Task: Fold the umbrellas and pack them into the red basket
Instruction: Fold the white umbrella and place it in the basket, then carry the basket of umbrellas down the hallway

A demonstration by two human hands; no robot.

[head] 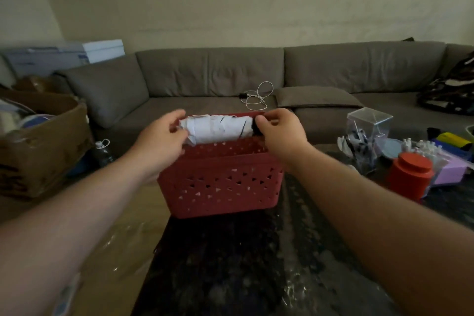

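A red perforated basket (pixel 220 182) stands on the dark table straight ahead. A folded white umbrella (pixel 218 129) with thin black lines lies level across the basket's open top, its black handle end at the right. My left hand (pixel 164 138) grips the umbrella's left end. My right hand (pixel 279 131) pinches its right end at the black handle. Whether other umbrellas lie inside the basket is hidden by its wall.
A grey sofa (pixel 230 74) runs behind the table, with a white cable (pixel 256 96) on its seat. A cardboard box (pixel 38 146) of items sits at the left. At the right stand a red canister (pixel 410 177), a clear plastic box (pixel 368 133) and small bottles.
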